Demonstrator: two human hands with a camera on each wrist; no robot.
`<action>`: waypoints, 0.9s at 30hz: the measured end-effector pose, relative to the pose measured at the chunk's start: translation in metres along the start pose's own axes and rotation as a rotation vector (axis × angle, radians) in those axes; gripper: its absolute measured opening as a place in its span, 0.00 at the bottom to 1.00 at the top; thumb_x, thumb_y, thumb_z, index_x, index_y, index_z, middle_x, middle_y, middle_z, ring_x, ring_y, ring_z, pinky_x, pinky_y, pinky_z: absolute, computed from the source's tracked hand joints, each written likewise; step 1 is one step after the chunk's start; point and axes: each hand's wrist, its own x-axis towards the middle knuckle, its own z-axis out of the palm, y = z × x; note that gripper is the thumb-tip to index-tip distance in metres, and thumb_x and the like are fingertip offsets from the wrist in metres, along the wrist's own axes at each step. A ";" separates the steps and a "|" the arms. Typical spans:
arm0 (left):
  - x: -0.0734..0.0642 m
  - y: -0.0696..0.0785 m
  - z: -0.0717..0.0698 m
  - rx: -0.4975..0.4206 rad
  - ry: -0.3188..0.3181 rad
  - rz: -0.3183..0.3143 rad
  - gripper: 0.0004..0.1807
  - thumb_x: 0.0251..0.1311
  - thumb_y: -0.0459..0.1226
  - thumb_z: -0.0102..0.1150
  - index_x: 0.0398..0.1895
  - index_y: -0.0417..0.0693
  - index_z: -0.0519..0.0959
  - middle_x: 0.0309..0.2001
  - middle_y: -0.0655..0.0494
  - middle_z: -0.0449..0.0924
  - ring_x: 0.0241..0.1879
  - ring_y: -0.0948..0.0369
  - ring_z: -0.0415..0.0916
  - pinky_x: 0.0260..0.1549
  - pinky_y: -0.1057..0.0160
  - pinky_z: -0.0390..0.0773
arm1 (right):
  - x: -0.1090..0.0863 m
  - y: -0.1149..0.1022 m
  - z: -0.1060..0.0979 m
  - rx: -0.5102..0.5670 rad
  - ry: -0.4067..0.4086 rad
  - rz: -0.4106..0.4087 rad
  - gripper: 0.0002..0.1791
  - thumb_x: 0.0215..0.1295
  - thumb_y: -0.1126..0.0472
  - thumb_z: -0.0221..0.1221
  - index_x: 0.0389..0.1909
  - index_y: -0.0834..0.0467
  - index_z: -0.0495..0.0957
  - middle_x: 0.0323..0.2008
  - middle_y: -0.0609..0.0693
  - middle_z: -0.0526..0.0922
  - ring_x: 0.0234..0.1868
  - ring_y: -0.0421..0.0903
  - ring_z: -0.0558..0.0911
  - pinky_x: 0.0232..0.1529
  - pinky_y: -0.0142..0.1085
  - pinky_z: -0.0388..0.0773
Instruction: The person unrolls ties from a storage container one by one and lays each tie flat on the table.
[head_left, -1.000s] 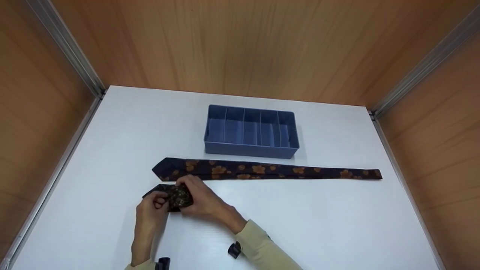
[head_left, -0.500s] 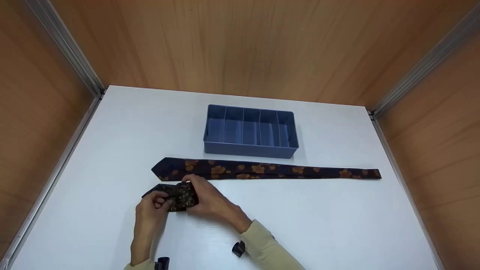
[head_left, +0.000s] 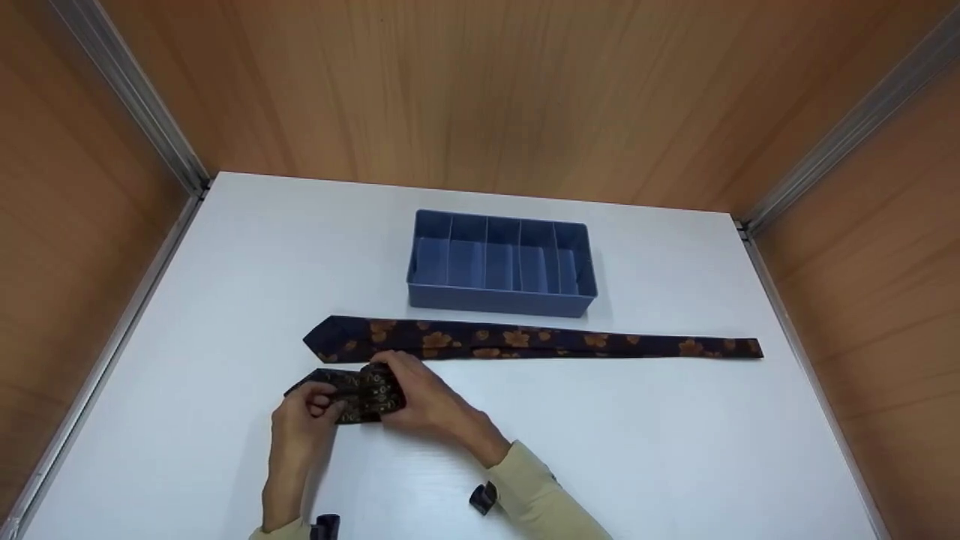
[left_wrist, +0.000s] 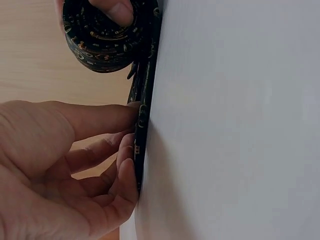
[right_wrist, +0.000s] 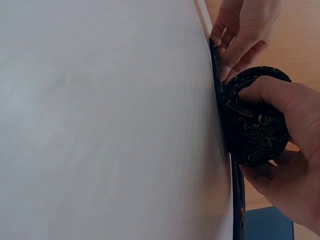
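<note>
A dark necktie with a small gold pattern lies partly flat on the table, its pointed end to the left and the rest wound into a coil. My right hand grips this coil, its thumb inside the top of the spiral in the right wrist view. Close to the pointed end, my left hand pinches the flat part between thumb and curled fingers. Just beyond both hands a second necktie, navy with orange flowers, is stretched out straight; the right fingertips are close to its lower edge.
Behind the flowered tie stands a blue tray divided into several narrow compartments. Wooden panels enclose the white table at the back and both sides, with metal rails along the corners.
My right hand and the coil have shifted a little to the right, and more of the flat patterned tie shows between the hands. The left hand stays in place.
</note>
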 end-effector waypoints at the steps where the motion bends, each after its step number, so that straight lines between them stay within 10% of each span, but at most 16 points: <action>1: 0.000 0.000 0.000 0.002 0.000 0.005 0.11 0.61 0.26 0.68 0.46 0.31 0.81 0.37 0.45 0.80 0.39 0.52 0.75 0.35 0.66 0.73 | -0.001 0.000 0.000 0.007 -0.003 0.013 0.43 0.51 0.63 0.76 0.67 0.53 0.66 0.60 0.51 0.76 0.62 0.44 0.74 0.65 0.35 0.69; 27: -0.002 0.000 0.001 0.040 0.012 0.005 0.11 0.61 0.26 0.68 0.46 0.31 0.81 0.39 0.43 0.80 0.40 0.51 0.77 0.37 0.63 0.74 | -0.012 0.003 -0.013 0.029 0.006 0.089 0.41 0.50 0.64 0.75 0.65 0.52 0.68 0.60 0.49 0.77 0.63 0.44 0.73 0.64 0.39 0.71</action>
